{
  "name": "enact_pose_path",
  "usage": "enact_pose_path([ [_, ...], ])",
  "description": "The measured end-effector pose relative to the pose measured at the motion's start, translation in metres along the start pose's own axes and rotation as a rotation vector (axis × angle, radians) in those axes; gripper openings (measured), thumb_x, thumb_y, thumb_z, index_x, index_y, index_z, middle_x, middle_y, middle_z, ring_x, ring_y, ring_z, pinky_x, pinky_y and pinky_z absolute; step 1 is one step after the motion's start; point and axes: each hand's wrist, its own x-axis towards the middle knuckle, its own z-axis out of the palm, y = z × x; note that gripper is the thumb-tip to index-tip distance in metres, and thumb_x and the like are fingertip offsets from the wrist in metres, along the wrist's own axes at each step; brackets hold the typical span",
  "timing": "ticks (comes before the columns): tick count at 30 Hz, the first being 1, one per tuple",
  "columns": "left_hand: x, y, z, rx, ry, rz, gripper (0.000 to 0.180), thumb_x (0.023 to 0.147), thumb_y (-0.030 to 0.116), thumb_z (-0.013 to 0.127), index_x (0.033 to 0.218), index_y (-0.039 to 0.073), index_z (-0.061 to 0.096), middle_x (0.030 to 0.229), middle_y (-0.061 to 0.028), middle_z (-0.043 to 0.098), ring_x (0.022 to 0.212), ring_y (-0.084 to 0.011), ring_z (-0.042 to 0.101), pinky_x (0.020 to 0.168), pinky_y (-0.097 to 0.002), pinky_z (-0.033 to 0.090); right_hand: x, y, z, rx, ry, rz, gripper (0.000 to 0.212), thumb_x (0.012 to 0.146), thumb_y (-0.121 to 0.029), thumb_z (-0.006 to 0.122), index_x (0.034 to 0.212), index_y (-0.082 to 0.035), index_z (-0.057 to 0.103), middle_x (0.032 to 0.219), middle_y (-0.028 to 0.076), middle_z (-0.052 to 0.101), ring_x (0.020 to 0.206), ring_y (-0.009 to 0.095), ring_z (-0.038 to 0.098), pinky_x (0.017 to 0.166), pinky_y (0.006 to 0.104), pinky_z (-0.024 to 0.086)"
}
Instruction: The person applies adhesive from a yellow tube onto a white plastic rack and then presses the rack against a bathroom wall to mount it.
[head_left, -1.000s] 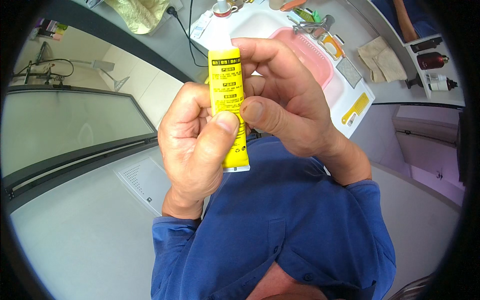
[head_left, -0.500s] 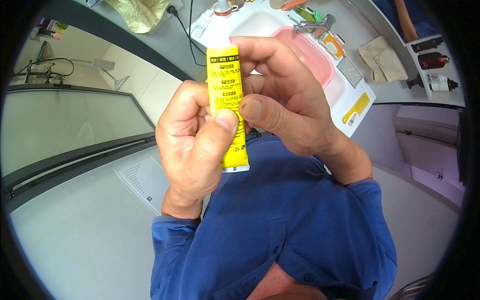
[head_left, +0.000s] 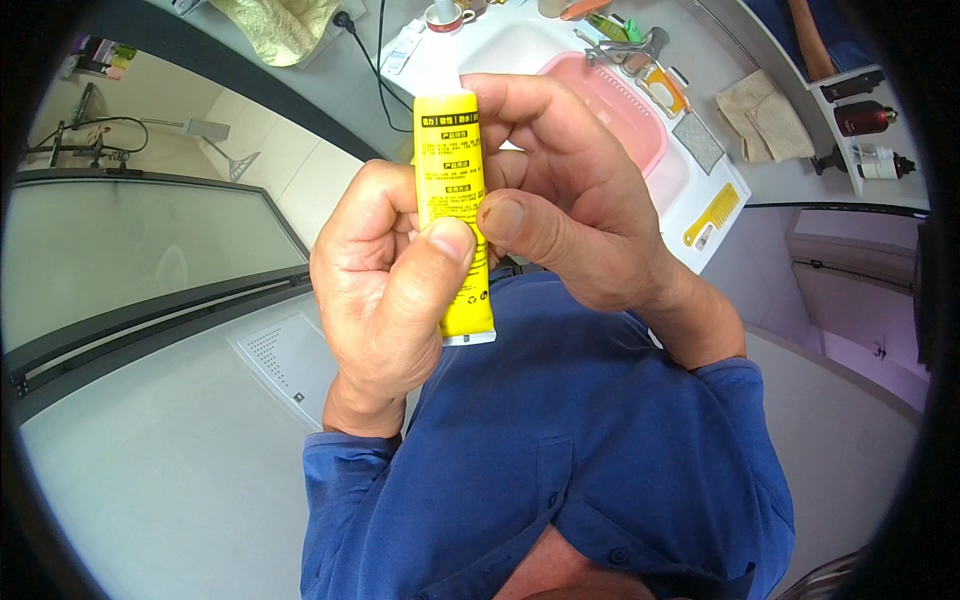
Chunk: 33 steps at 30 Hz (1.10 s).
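Observation:
A yellow squeeze tube with dark print is held upright in front of my chest, its flat crimped end down and a whitish nozzle or cap at the top, blurring into the white sink behind. My left hand is closed round the tube, thumb pressed on its front and fingers behind. From the other side my right hand grips it too: the thumb lies against its right edge and the index finger reaches its upper shoulder. The remaining right fingers are curled and partly hidden behind the tube.
Beyond my hands is a white sink with a pink basin, a faucet and a yellow comb. A beige cloth lies at right, near shelved bottles. A black-plugged cord hangs left; a glass panel stands farther left.
The tube's lower end has shifted very slightly to the left. Both hands keep the same hold.

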Motion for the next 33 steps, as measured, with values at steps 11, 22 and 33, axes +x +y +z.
enact_pose_path([
  [11,-0.0004,0.0002,0.0010,-0.013,0.011,-0.005,0.014,0.095,0.010,0.059,0.100,-0.003,0.056,0.092,-0.0127,0.066,0.080,-0.0123,0.062,0.073,-0.0277,0.053,-0.0004,0.0002,0.0003,0.004,-0.007,0.010,0.060,0.100,-0.013,0.062,0.147,0.004,0.030,0.130,0.014,0.053,0.107,0.014,0.062,0.085,0.0246,0.051],
  [22,-0.0027,-0.0015,0.0017,0.008,0.020,-0.006,0.014,0.096,0.011,0.058,0.100,-0.002,0.057,0.091,-0.0121,0.067,0.078,-0.0120,0.063,0.072,-0.0268,0.053,-0.0024,0.0014,0.0002,-0.003,-0.009,0.002,0.059,0.100,-0.014,0.062,0.147,0.003,0.030,0.129,0.014,0.054,0.105,0.014,0.062,0.084,0.0241,0.051],
  [33,-0.0025,-0.0009,0.0013,0.002,0.047,-0.025,0.014,0.095,0.011,0.059,0.100,-0.002,0.057,0.091,-0.0119,0.067,0.077,-0.0116,0.063,0.071,-0.0265,0.053,0.0001,0.0021,-0.0011,0.004,-0.022,0.013,0.059,0.100,-0.014,0.062,0.147,0.003,0.030,0.128,0.013,0.053,0.104,0.013,0.062,0.084,0.0238,0.051],
])
